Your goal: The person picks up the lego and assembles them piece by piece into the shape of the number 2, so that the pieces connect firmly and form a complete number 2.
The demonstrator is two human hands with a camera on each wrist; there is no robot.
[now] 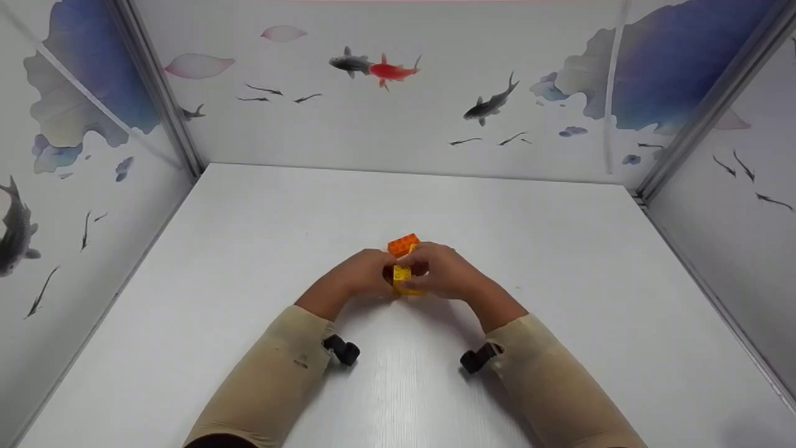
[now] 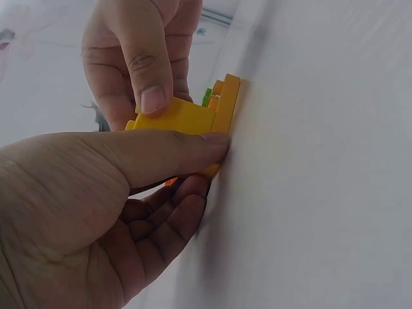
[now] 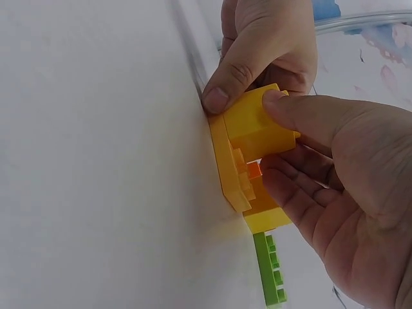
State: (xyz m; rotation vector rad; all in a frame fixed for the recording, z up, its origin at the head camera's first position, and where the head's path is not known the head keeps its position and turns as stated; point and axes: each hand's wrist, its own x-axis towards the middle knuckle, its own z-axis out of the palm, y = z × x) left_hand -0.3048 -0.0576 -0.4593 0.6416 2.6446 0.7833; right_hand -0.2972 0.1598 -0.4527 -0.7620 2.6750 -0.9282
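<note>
A yellow toy brick (image 3: 248, 122) sits on a flat amber base brick (image 3: 225, 161) with studs on top. My left hand (image 1: 370, 272) pinches this small build from the left, its thumb along the yellow brick and its tip at the base. From the other side my right hand (image 1: 446, 272) grips the upper part of the yellow brick between thumb and fingers. In the head view the fingers cover much of the yellow brick (image 1: 402, 274). The base stands right at the white table top (image 1: 398, 386).
Just beyond the hands lies an orange studded brick (image 1: 403, 243). The right wrist view also shows another yellow brick (image 3: 267, 220) and a long green studded brick (image 3: 269, 270) past the base. White panels (image 1: 398, 124) with printed fish border the table.
</note>
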